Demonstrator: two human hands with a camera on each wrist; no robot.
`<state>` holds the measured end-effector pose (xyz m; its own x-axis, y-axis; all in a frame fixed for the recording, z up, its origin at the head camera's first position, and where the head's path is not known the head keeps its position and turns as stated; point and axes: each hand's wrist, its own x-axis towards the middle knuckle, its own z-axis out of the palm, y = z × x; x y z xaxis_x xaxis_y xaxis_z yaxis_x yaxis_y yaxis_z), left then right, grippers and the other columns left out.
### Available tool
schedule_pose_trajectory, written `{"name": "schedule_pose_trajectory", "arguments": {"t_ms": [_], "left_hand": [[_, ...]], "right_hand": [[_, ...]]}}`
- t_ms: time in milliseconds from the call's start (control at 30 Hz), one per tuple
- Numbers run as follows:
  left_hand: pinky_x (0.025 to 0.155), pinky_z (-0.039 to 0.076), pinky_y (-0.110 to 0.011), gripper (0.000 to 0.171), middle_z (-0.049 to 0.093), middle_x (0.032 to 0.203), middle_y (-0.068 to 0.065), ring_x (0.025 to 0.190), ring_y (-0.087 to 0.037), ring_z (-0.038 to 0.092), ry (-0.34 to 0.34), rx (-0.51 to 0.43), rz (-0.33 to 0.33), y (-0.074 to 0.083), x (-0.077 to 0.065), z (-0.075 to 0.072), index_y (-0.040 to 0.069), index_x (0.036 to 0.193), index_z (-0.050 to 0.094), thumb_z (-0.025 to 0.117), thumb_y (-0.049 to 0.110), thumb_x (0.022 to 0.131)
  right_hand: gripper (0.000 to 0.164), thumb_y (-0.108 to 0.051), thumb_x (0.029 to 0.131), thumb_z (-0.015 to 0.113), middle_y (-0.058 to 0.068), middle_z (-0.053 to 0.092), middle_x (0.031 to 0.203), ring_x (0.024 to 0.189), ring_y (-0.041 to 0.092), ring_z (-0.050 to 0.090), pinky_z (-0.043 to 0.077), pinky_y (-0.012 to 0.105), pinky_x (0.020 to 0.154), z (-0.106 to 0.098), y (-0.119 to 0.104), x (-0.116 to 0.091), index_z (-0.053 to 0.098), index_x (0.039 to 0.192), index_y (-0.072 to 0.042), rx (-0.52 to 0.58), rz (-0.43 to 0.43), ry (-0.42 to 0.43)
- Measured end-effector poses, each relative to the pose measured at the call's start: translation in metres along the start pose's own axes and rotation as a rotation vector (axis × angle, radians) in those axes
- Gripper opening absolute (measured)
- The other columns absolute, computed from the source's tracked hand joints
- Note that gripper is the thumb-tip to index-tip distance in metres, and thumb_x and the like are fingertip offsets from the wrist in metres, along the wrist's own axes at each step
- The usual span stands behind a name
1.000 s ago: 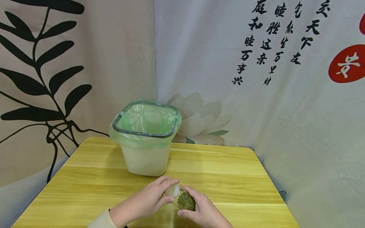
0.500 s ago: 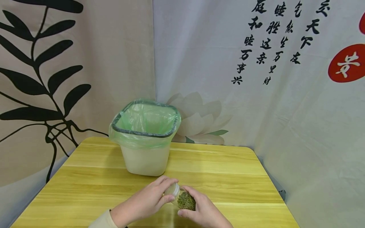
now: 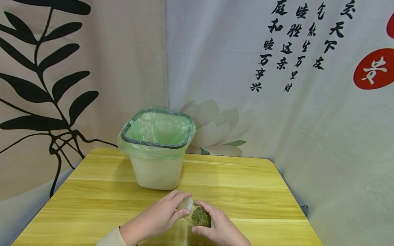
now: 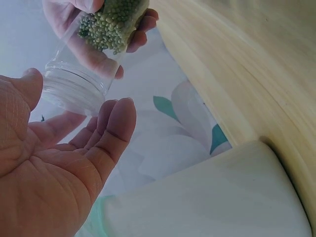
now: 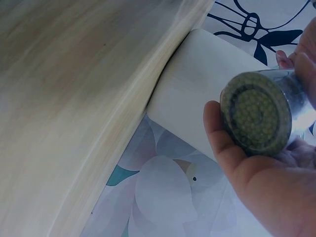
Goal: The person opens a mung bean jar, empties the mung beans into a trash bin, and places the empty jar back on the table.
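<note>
A small clear jar (image 4: pixel 64 53) of green beans, which look like mung beans (image 3: pixel 201 217), lies tilted between both hands low in the head view. My right hand (image 3: pixel 223 225) grips the jar's body, thumb on one side and fingers on the other. Its round base (image 5: pixel 256 113) faces the right wrist camera, with beans showing through. At the other end my left hand (image 3: pixel 160 213) holds the clear screw lid (image 4: pixel 74 94) between thumb and fingers. The lid sits on the jar's mouth. Beans gather toward the base, leaving the part near the lid bare.
A whitish bin (image 3: pixel 158 172) lined with a green plastic bag (image 3: pixel 157 153) stands beyond the hands, left of centre on the yellow wooden table (image 3: pixel 246 191). Printed cloth hangings (image 3: pixel 221 78) with plants and writing close off the back and sides.
My left thumb and fingertips have shifted slightly on the lid. The right hand, the jar and the bin stay where they were.
</note>
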<state>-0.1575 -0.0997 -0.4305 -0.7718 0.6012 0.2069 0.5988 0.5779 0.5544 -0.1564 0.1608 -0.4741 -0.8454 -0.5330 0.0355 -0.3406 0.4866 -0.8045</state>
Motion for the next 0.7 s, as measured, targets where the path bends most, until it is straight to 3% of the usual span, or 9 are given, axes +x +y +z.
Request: {"name": "schedule_pose_trajectory", "arguments": {"t_ms": [167, 300, 400, 567, 700], "left_hand": [[0.095, 0.061, -0.039, 0.064, 0.065, 0.137, 0.0, 0.117, -0.013, 0.067, -0.005, 0.002, -0.009, -0.0007, -0.0003, 0.0002, 0.008, 0.153, 0.055, 0.05, 0.055, 0.109], [0.106, 0.058, -0.048, 0.071, 0.061, 0.149, -0.002, 0.132, -0.022, 0.064, 0.007, 0.02, 0.018, -0.0016, -0.0021, 0.0007, 0.013, 0.157, 0.051, 0.055, 0.06, 0.104], [0.108, 0.057, -0.048, 0.07, 0.058, 0.156, -0.004, 0.139, -0.026, 0.062, 0.056, 0.051, 0.11, -0.0024, -0.0026, 0.0015, 0.018, 0.157, 0.052, 0.065, 0.055, 0.099], [0.102, 0.061, -0.04, 0.069, 0.061, 0.154, -0.006, 0.134, -0.025, 0.065, 0.153, 0.101, 0.291, -0.0041, -0.0017, 0.0012, 0.022, 0.152, 0.058, 0.083, 0.035, 0.09], [0.098, 0.063, -0.037, 0.073, 0.062, 0.153, -0.007, 0.131, -0.026, 0.067, 0.162, 0.116, 0.345, -0.0046, -0.0016, -0.0002, 0.023, 0.152, 0.059, 0.088, 0.027, 0.085]], "right_hand": [[0.067, -0.042, 0.096, 0.081, 0.003, 0.069, 0.135, 0.099, 0.0, 0.066, 0.057, 0.022, 0.08, 0.0001, 0.0018, -0.0001, 0.053, 0.153, -0.022, -0.007, 0.003, 0.001], [0.068, -0.042, 0.097, 0.081, 0.004, 0.069, 0.134, 0.097, 0.0, 0.067, 0.058, 0.021, 0.08, 0.0008, 0.0042, -0.0011, 0.052, 0.154, -0.019, 0.005, -0.003, 0.001], [0.068, -0.041, 0.098, 0.08, 0.006, 0.068, 0.138, 0.101, 0.001, 0.067, 0.058, 0.021, 0.082, -0.0006, 0.0038, -0.0021, 0.051, 0.155, -0.017, 0.009, -0.003, 0.0], [0.071, -0.046, 0.099, 0.077, 0.005, 0.065, 0.147, 0.119, 0.007, 0.066, 0.057, 0.024, 0.093, -0.0028, 0.0032, -0.0029, 0.048, 0.159, -0.019, -0.012, -0.009, -0.006], [0.072, -0.047, 0.099, 0.076, 0.003, 0.065, 0.149, 0.124, 0.01, 0.066, 0.056, 0.026, 0.098, -0.003, 0.0041, -0.0036, 0.047, 0.16, -0.02, -0.016, -0.016, -0.013]]}}
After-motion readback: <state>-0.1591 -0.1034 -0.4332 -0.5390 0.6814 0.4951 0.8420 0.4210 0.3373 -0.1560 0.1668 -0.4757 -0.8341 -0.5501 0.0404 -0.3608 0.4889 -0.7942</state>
